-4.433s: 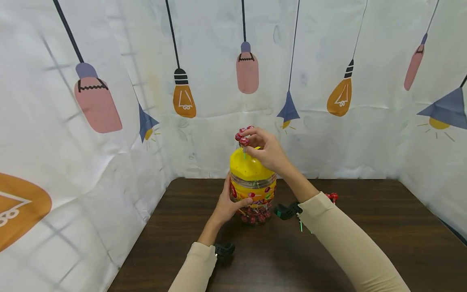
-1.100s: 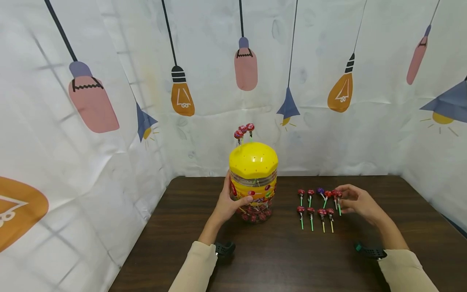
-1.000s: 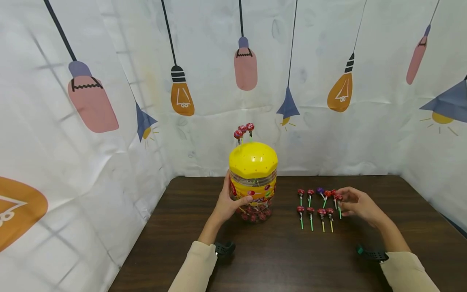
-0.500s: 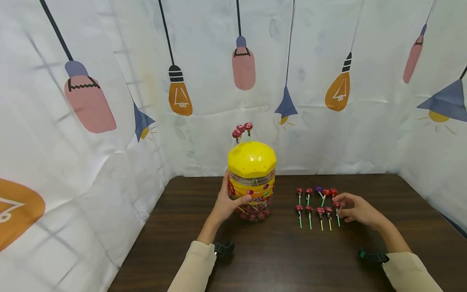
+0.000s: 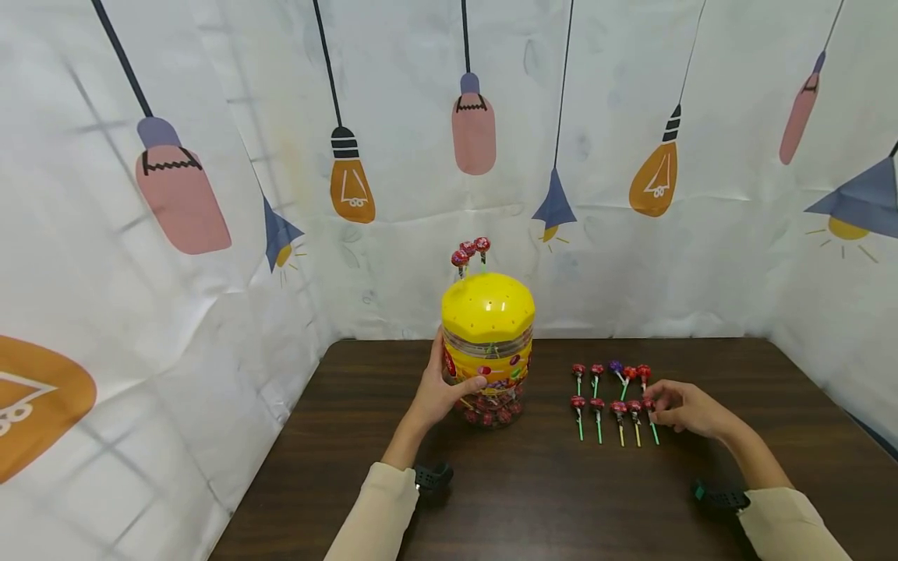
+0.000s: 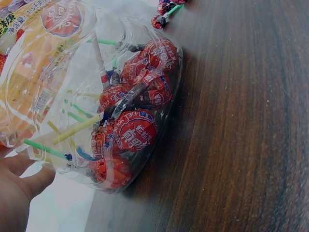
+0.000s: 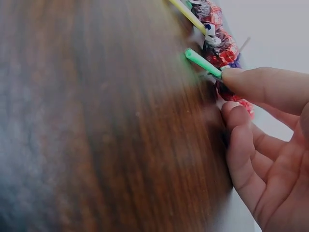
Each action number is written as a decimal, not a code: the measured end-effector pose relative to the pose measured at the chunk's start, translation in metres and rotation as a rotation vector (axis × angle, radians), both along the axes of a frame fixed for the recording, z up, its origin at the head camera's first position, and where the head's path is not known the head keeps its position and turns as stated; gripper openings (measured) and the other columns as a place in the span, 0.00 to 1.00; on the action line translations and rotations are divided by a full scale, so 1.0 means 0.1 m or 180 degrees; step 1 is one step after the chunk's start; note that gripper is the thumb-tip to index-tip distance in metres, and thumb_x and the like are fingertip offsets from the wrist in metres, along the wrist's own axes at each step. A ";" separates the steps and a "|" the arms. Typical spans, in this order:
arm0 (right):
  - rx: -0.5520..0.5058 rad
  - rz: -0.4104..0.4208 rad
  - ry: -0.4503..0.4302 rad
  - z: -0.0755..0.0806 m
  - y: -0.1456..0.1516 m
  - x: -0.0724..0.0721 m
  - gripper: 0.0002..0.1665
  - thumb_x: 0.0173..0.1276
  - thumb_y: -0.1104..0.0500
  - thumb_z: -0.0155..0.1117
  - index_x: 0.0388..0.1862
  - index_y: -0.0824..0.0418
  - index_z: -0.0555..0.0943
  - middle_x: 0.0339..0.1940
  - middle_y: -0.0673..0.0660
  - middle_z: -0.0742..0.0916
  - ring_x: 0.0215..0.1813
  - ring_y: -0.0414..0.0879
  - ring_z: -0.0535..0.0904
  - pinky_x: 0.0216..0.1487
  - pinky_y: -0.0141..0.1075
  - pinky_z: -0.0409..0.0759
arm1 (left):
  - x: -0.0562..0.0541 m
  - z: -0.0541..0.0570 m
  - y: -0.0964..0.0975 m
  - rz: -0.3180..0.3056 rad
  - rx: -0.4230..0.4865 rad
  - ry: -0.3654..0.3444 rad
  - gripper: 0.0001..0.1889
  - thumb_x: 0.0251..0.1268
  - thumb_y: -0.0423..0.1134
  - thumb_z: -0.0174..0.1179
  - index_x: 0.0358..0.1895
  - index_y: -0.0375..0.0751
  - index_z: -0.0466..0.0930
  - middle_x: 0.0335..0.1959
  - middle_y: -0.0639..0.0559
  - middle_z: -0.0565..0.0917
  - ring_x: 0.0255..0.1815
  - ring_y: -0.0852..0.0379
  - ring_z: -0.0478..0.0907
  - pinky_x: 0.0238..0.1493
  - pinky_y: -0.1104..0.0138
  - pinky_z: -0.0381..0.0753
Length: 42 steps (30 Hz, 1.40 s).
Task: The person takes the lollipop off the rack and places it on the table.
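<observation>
The lollipop (image 5: pixel 654 428) lies at the 9 o'clock side of the right hand (image 5: pixel 691 409), much the nearer one, which pinches it near its head. Its long axis runs just off 12 to 6, head toward 12, stick's tip swung slightly toward 5, at the right end of the near row on the bench (image 5: pixel 561 499). Well apart, at 9 o'clock, the left hand (image 5: pixel 438 393) grips the jar (image 5: pixel 489 351). Fingers partly cover the lollipop's head; the left fingertips are hidden behind the jar.
</observation>
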State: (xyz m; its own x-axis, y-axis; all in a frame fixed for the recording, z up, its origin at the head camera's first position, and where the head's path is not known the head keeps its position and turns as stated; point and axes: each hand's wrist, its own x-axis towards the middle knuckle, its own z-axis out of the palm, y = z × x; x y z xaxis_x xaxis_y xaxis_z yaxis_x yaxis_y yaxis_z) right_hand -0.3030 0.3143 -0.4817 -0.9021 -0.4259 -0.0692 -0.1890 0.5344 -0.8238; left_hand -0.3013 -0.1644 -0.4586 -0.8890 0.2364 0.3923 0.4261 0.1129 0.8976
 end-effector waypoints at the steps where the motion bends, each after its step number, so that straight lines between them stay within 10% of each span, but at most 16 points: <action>1: 0.0017 -0.0004 0.0008 0.00 0.00 0.00 0.23 0.72 0.62 0.66 0.61 0.71 0.74 0.36 0.58 0.81 0.30 0.43 0.75 0.29 0.37 0.79 | 0.00 -0.01 0.00 -0.0002 0.0002 0.0011 0.57 0.64 0.41 0.73 0.82 0.75 0.36 0.79 0.55 0.61 0.77 0.48 0.65 0.79 0.40 0.61; 12: 0.0069 -0.0149 0.0074 0.16 -0.05 0.03 0.26 0.73 0.58 0.67 0.63 0.70 0.73 0.36 0.57 0.79 0.29 0.42 0.74 0.29 0.38 0.80 | 0.00 0.00 -0.01 -0.0038 0.0002 0.0050 0.57 0.64 0.42 0.73 0.81 0.77 0.37 0.77 0.59 0.64 0.75 0.52 0.67 0.78 0.43 0.65; 30: -0.0685 -0.0111 0.1540 1.58 -1.49 -0.06 0.15 0.75 0.57 0.65 0.57 0.59 0.80 0.45 0.54 0.86 0.46 0.45 0.83 0.44 0.31 0.84 | 0.02 0.04 0.00 -0.0104 0.0064 0.0021 0.57 0.64 0.41 0.73 0.82 0.75 0.37 0.77 0.55 0.64 0.74 0.49 0.69 0.77 0.43 0.67; 42: -0.1169 -0.0062 0.1448 2.09 -2.42 -0.44 0.25 0.73 0.58 0.67 0.67 0.58 0.76 0.62 0.63 0.82 0.62 0.56 0.81 0.63 0.54 0.82 | 0.01 0.00 0.01 -0.0017 0.0041 -0.0012 0.56 0.63 0.42 0.73 0.81 0.75 0.38 0.78 0.54 0.63 0.76 0.47 0.66 0.78 0.41 0.62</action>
